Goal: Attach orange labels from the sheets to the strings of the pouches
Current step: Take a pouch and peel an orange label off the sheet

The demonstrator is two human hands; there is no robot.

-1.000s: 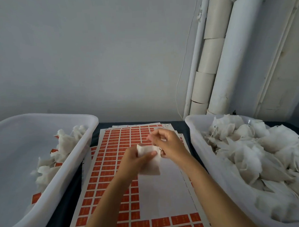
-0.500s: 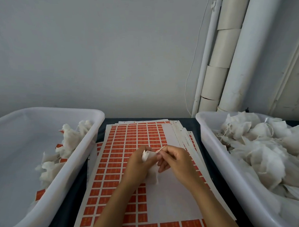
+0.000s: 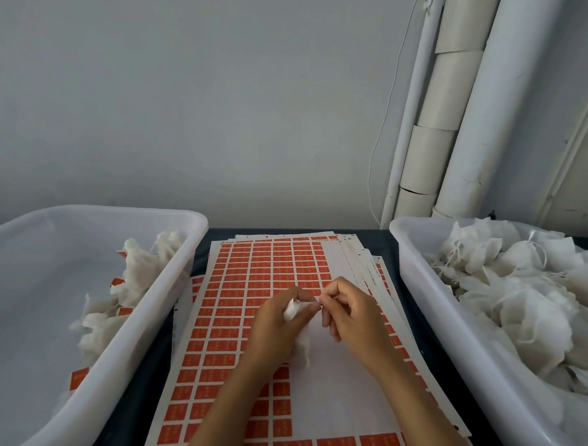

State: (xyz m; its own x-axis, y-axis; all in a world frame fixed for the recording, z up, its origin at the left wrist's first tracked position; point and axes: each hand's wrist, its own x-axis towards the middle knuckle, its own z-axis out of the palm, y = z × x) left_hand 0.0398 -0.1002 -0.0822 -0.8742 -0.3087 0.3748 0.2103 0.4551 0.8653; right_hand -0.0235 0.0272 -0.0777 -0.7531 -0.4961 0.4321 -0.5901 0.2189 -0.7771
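- pouch [image 3: 299, 327] of white mesh sits in the left hand [image 3: 277, 328], fingers curled round it, above the middle of the label sheets [image 3: 255, 292].
- right hand [image 3: 352, 316] is just beside the left, thumb and forefinger pinched at the pouch's top; the string between them is too thin to make out.
- sheets lie in a loose fanned stack on a dark tabletop [image 3: 138, 391], rows of orange labels [image 3: 220, 334] on the left and far part, bare white backing on the near right.
- left bin [image 3: 149, 330], white plastic, holds a small heap of pouches, some showing orange tags, against its right wall.
- right bin [image 3: 435, 321], same kind, is piled high with untagged pouches [image 3: 511, 291].
- behind the table a plain grey wall [image 3: 213, 108]; at the right corner, white pipes [image 3: 483, 106] and a thin wire [image 3: 379, 134] run down.
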